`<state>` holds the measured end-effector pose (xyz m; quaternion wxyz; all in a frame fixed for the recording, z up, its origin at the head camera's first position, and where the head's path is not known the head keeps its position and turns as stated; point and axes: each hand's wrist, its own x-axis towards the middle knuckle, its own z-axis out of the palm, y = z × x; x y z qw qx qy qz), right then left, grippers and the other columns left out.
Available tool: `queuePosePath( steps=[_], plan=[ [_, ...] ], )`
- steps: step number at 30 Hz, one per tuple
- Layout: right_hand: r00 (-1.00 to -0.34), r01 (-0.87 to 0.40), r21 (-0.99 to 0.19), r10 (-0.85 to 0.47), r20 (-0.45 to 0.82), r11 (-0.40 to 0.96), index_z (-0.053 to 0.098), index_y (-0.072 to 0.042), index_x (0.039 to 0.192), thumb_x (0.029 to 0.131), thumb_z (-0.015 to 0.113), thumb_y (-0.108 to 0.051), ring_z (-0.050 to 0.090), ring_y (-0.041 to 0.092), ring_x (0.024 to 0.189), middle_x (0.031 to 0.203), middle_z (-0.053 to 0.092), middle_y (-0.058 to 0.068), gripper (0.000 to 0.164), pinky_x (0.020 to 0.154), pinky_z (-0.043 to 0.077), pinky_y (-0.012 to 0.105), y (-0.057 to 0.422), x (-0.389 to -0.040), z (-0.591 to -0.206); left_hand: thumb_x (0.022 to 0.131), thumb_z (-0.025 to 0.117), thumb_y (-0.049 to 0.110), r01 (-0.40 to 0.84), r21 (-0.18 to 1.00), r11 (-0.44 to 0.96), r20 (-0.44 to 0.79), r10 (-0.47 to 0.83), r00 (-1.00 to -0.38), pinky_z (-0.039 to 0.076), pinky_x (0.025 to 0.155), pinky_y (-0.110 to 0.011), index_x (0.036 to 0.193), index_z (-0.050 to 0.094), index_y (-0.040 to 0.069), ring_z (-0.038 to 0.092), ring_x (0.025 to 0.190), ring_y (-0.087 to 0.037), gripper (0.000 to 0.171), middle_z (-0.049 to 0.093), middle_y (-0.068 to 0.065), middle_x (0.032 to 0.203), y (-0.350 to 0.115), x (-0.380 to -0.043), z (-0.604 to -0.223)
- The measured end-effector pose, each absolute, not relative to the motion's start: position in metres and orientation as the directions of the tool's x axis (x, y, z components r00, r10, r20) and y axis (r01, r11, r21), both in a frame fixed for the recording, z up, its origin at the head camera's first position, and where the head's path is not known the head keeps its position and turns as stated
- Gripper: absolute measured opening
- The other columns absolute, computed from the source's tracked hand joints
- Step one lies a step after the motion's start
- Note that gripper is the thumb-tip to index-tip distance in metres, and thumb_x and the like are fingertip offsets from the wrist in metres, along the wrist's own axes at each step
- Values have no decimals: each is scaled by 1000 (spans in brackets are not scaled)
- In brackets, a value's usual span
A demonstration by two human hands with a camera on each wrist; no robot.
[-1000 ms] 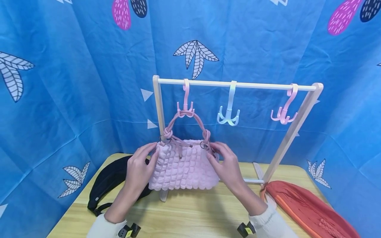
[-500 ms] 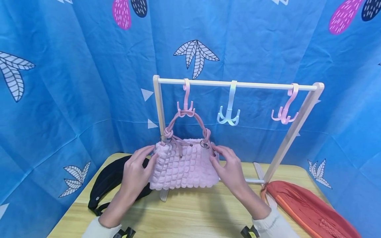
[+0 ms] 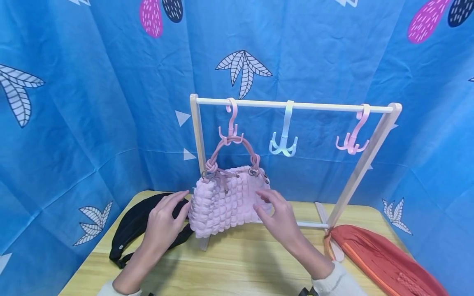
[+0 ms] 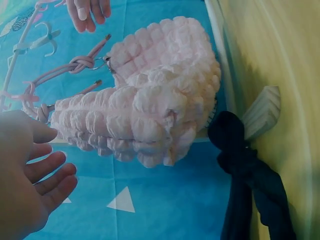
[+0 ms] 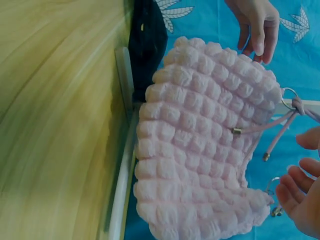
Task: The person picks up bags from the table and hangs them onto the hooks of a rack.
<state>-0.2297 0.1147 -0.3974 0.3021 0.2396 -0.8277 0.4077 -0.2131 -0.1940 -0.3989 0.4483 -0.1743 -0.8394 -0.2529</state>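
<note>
A puffy pale pink handbag point(image 3: 231, 203) hangs by its knotted handle point(image 3: 248, 147) from the pink hook point(image 3: 231, 129) at the rack's left end. It is turned at an angle, its left end nearer to me. By that left end is my left hand point(image 3: 163, 220), fingers relaxed; the left wrist view has the same hand point(image 4: 30, 175) apart from the fabric. My right hand point(image 3: 279, 218) is in front of the bag's right end with loosely bent fingers. In the right wrist view this hand point(image 5: 305, 195) holds nothing; whether it touches the bag is unclear.
The wooden rack's white rail point(image 3: 326, 106) also carries a light blue hook point(image 3: 284, 139) and another pink hook point(image 3: 353, 137). A black waist bag point(image 3: 127, 230) lies on the table's left, a red bag point(image 3: 385, 259) on its right. Blue printed cloth point(image 3: 314, 53) surrounds the table point(image 3: 229, 271).
Both hands have let go of the handbag's upper ends and drawn back, slightly lower. The bag has swung round, left end towards me, and its hook has turned a little.
</note>
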Motion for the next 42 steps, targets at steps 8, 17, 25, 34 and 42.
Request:
queuePosePath(
  steps=[8, 17, 25, 34, 42],
  plan=[
    [-679, -699, -511, -240, 694, 500, 72, -2, 123, 87, 80, -3, 73, 27, 99, 118, 74, 12, 36, 85, 64, 40, 109, -229, -405, 83, 83, 3, 516, 242, 822, 819, 111, -562, 58, 85, -45, 118, 76, 3, 73, 102, -30, 36, 78, -14, 112, -198, -209, -406],
    [-696, -697, -519, -297, 653, 495, 72, -5, 122, 87, 80, -3, 72, 23, 94, 112, 74, 10, 36, 83, 63, 37, 103, -223, -410, 83, 83, 5, 473, 236, 849, 783, 122, -609, 58, 87, -46, 118, 75, 1, 73, 104, -31, 36, 77, -15, 114, -211, -202, -419],
    [-706, -698, -535, -333, 625, 477, 72, -3, 121, 86, 81, -2, 71, 24, 94, 112, 74, 12, 36, 84, 63, 37, 98, -220, -415, 83, 81, 4, 451, 234, 861, 752, 134, -646, 59, 84, -51, 118, 75, 1, 72, 105, -33, 35, 77, -16, 115, -222, -201, -426],
    [-683, -725, -502, -398, 612, 472, 71, -5, 122, 88, 79, -5, 71, 24, 96, 115, 74, 11, 35, 85, 62, 33, 97, -216, -422, 85, 80, 5, 379, 262, 887, 645, 131, -753, 59, 87, -56, 121, 74, 3, 70, 110, -36, 37, 75, -16, 120, -235, -198, -440],
    [-643, -759, -449, -432, 633, 471, 72, -4, 119, 86, 81, -7, 70, 21, 96, 112, 76, 7, 35, 88, 61, 34, 95, -214, -425, 90, 79, 13, 303, 240, 922, 522, 141, -841, 59, 91, -57, 125, 72, 3, 68, 113, -38, 37, 73, -18, 124, -248, -197, -460]
  ],
)
